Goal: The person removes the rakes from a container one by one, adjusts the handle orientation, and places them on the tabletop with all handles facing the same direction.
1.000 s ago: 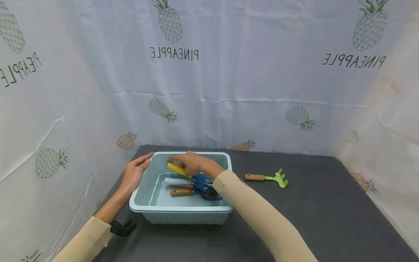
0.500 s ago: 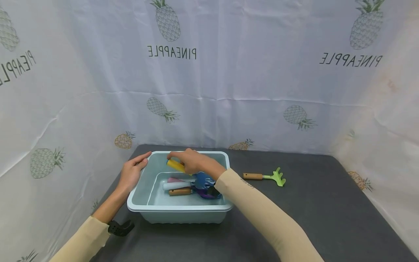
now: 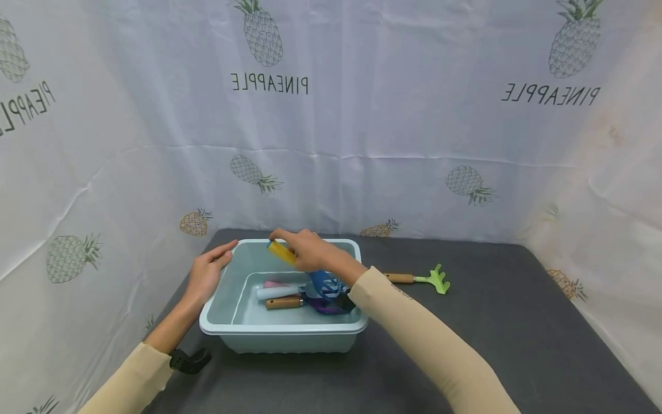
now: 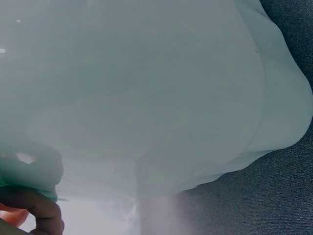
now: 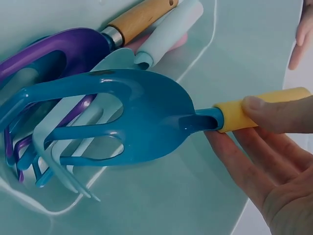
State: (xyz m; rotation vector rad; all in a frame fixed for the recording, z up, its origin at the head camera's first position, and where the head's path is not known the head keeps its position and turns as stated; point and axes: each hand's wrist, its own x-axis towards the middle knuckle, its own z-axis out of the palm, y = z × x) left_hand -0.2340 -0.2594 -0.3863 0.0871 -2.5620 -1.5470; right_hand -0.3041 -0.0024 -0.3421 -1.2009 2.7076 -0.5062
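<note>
White fabric printed with pineapples (image 3: pixel 262 37) and mirrored lettering hangs behind and beside a dark grey desk (image 3: pixel 491 322). On that desk, reaching from the left hand (image 3: pixel 207 273) across to beneath the right hand (image 3: pixel 312 251), sits a pale blue-green tub (image 3: pixel 281 330).

What matters most is how the garden fork (image 5: pixel 156 112) lies against the right hand, which holds it and is the nearer of the two. Its long axis runs on a slant: the butt of the yellow handle (image 3: pixel 281 253) sticks out past the fingers, up toward the left hand's side, while the head drops away the other way, below the right wrist, inside the tub. The right thumb and fingers are clamped on the handle close to the neck. The left hand grips the tub's rim, well apart from the fork.

The fork itself has a glossy blue head, broad at the shoulder, splitting into long tines bent over at the ends; a short blue neck runs into the plain yellow grip.

Below the right hand, the head overlaps other tools: a purple tool head (image 5: pixel 83 46), a wooden handle (image 5: pixel 143 19), a pale blue handle (image 5: pixel 171 34) and a pink handle (image 3: pixel 273 284). I can't tell whether the tines touch them. To the right of the right hand, outside the tub, lies a green rake (image 3: pixel 438 279).
</note>
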